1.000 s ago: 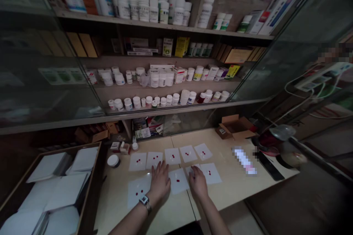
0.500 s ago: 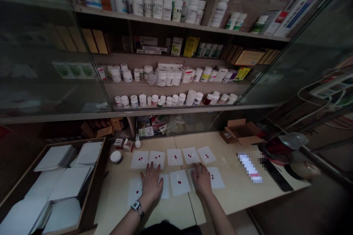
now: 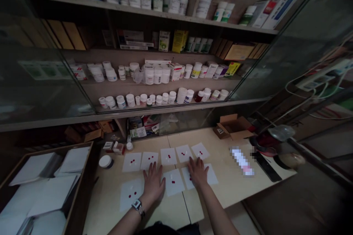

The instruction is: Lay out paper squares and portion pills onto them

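Note:
Small white paper squares lie in two rows on the pale table (image 3: pixel 220 187), with dark red tablets and fainter pale ones on them. My left hand (image 3: pixel 153 184) is spread palm down over the front row and hides one square there. To its left lies a paper square (image 3: pixel 127 203) with two red tablets; to its right is another paper square (image 3: pixel 173 190). My right hand (image 3: pixel 198 174) rests, fingers apart, over two front squares, the right-hand one being a partly covered paper (image 3: pixel 212 178). A red tablet (image 3: pixel 190 179) shows beside its fingers. I see nothing held in either hand.
A wooden tray (image 3: pixel 74 187) of stacked white paper stands at left, near a white-lidded jar (image 3: pixel 106 161). An opened cardboard box (image 3: pixel 234 129) and a dark phone (image 3: pixel 267 167) are at right. Shelves of medicine bottles (image 3: pixel 165 99) rise behind.
Both hands have shifted right relative to the papers. The left hand has uncovered more of the leftmost front square; the right now partly covers the rightmost one. The view has turned slightly right.

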The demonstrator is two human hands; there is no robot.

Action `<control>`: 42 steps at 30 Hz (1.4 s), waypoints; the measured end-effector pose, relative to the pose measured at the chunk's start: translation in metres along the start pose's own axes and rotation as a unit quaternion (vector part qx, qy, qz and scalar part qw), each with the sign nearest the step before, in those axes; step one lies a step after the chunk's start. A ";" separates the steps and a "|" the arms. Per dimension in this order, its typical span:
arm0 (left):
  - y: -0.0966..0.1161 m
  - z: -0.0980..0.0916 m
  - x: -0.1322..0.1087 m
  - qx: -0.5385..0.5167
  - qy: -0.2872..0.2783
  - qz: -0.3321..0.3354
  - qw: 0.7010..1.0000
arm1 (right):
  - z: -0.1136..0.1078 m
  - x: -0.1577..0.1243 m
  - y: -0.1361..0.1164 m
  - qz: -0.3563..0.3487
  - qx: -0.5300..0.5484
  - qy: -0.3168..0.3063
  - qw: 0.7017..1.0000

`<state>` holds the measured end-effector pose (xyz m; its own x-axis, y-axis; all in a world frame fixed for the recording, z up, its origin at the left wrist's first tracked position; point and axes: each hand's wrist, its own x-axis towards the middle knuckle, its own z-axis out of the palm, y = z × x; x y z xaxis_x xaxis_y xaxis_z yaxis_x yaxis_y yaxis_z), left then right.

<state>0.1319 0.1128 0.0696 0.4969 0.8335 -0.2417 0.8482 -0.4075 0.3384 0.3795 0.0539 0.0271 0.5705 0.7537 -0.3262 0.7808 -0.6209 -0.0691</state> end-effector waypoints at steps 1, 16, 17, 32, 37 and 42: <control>-0.002 -0.001 0.000 0.004 0.001 -0.003 1.000 | 0.000 0.001 0.000 -0.001 -0.007 0.003 1.000; -0.007 0.003 0.002 0.014 0.007 -0.014 1.000 | -0.002 0.041 0.024 0.039 -0.061 -0.001 0.997; -0.008 0.003 0.002 0.015 0.007 -0.016 1.000 | -0.003 0.044 0.027 0.043 -0.064 -0.001 0.997; -0.006 0.005 -0.004 0.023 0.013 -0.026 0.999 | -0.038 0.124 0.088 0.060 -0.078 -0.014 0.995; -0.006 0.006 -0.002 0.022 0.000 -0.031 0.999 | -0.038 0.125 0.085 0.065 -0.057 0.001 0.996; -0.010 0.005 0.000 0.020 -0.002 -0.014 1.000 | -0.037 0.091 0.076 0.052 -0.018 0.074 0.996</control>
<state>0.1243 0.1153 0.0619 0.4744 0.8427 -0.2545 0.8681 -0.3997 0.2944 0.5004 0.0831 0.0270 0.6780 0.7109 -0.1867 0.7226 -0.6913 -0.0080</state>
